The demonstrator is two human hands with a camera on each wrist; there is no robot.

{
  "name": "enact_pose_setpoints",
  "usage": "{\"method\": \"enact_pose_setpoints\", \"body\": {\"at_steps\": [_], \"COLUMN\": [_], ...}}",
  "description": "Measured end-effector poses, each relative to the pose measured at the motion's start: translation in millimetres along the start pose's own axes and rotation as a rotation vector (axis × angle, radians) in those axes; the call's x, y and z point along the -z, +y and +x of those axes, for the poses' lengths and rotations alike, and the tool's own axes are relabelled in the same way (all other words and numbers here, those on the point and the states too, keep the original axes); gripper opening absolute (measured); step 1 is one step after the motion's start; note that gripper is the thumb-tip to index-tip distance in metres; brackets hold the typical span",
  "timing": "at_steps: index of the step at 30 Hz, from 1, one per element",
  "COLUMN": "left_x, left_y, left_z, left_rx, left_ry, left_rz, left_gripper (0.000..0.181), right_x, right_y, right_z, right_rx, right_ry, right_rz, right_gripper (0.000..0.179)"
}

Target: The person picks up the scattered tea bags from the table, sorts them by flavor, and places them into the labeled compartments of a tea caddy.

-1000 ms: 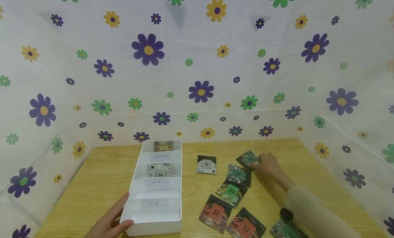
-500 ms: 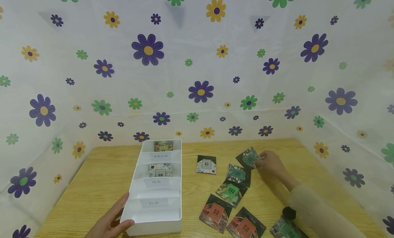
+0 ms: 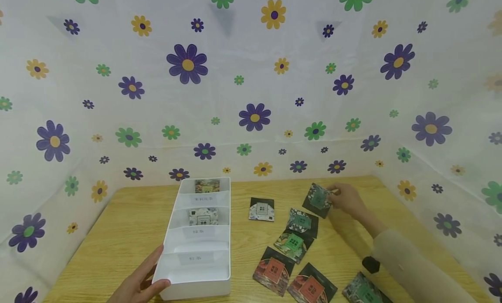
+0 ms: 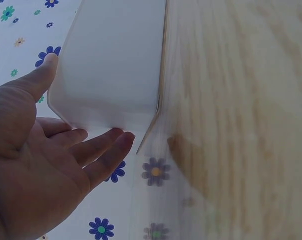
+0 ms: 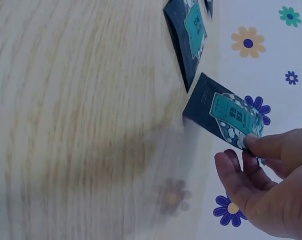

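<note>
My right hand (image 3: 347,202) pinches a dark tea sachet (image 3: 317,199) with a teal label by its right edge, thumb on its printed face. In the right wrist view the sachet (image 5: 223,112) is tilted, its far corner beside another teal-labelled sachet (image 5: 188,37). My left hand (image 3: 139,279) holds the near left corner of a long white divided box (image 3: 196,290), thumb on one side of the corner and fingers on the other. The left wrist view shows these fingers against the box wall (image 4: 110,65). One sachet (image 3: 207,186) stands in the farthest compartment and a white-patterned sachet (image 3: 203,216) in another.
On the wooden table (image 3: 113,233), right of the box, lie a white-and-black sachet (image 3: 261,209), a teal one (image 3: 302,222), a green one (image 3: 294,246) and two red-labelled ones (image 3: 273,270). Another sachet (image 3: 364,290) lies near the right sleeve (image 3: 415,264). A flowered cloth (image 3: 219,94) surrounds the table.
My right hand has drawn slightly right, and the pinched teal sachet has turned and tilted up from its place above the other teal one. My left hand and the box have stayed put.
</note>
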State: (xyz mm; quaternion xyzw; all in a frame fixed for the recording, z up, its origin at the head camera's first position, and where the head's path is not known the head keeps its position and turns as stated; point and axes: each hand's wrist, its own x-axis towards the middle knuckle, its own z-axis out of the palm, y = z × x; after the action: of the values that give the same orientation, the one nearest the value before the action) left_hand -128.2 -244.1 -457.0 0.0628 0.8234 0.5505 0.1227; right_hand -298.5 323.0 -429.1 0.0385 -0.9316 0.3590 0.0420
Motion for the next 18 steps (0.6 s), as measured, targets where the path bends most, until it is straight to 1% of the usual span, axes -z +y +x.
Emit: {"method": "enact_pose_setpoints", "body": {"at_steps": [4, 6, 9, 12, 15, 18], "left_x": [-0.6, -0.5, 0.4, 0.9, 0.6, 0.3], "left_y": [1.4, 2.0, 2.6, 2.8, 2.7, 2.9], "left_z": [-0.2, 0.0, 0.3, 0.2, -0.3, -0.9], "left_rx": [0.027, 0.028, 0.012, 0.002, 0.007, 0.015], "left_ry": [0.015, 0.01, -0.008, -0.012, -0.001, 0.007], "left_rz": [-0.001, -0.005, 0.003, 0.015, 0.021, 0.024], "left_gripper": [0.089, 0.089, 0.088, 0.088, 0.088, 0.088], "right_x": [5, 8, 13, 18, 22, 23], "right_y": [-5, -7, -10, -16, -23, -32], "right_z": [0.3, 0.8, 1.0, 0.7, -0.2, -1.5], "right_rx": [0.003, 0.022, 0.048, 0.075, 0.085, 0.101], "right_ry": [0.006, 0.021, 0.054, 0.087, 0.103, 0.101], "right_rz": [0.077, 0.079, 0.076, 0.057, 0.047, 0.048], "right_gripper": [0.034, 0.034, 0.032, 0.029, 0.029, 0.03]}}
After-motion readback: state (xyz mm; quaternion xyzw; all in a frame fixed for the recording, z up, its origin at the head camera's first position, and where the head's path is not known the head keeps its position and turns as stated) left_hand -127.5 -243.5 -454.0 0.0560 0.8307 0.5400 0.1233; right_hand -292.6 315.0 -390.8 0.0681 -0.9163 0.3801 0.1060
